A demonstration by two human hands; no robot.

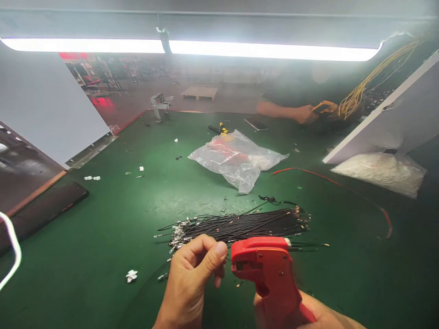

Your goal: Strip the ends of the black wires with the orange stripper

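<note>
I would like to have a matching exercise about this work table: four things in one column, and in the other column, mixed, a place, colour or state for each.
Things
1. Red tool
2. Bundle of wires
3. Plastic bag
4. Thin red strand

Descriptions
A. See-through, with something red showing inside
B. Lying in a curve on the right side of the green table
C. Held in the person's right hand
D. Black, with silvery tips at the left ends

Right pairs: 1-C, 2-D, 3-A, 4-B.
</note>
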